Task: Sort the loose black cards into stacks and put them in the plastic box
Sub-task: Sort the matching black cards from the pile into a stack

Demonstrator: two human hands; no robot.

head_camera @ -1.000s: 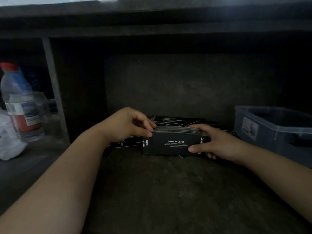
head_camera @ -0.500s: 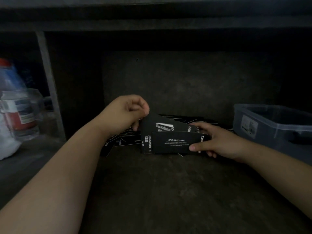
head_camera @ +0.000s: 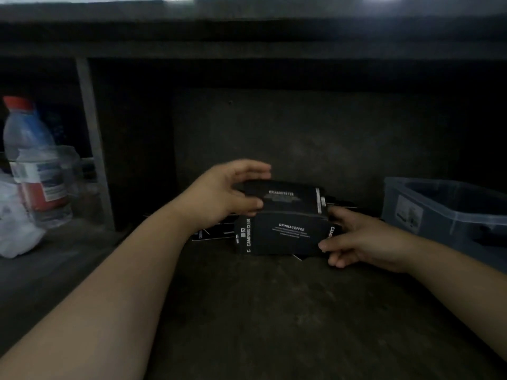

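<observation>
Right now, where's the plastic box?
Head view, far right: the plastic box stands on the dark surface, just right of the right hand gripping the card stack; the left hand holds a loose card above that stack.

plastic box (head_camera: 441,215): cut by right edge | bottle (head_camera: 33,165): blurred | loose cards (head_camera: 211,235): mostly hidden

Both forearms bare, stretched forward, converging; left hand (head_camera: 225,193) higher, thumb below and fingers above, pinching end of card (head_camera: 285,197) (motion-blurred); right hand (head_camera: 362,237) lower, thumb in front, gripping end of stack (head_camera: 282,234).
</observation>
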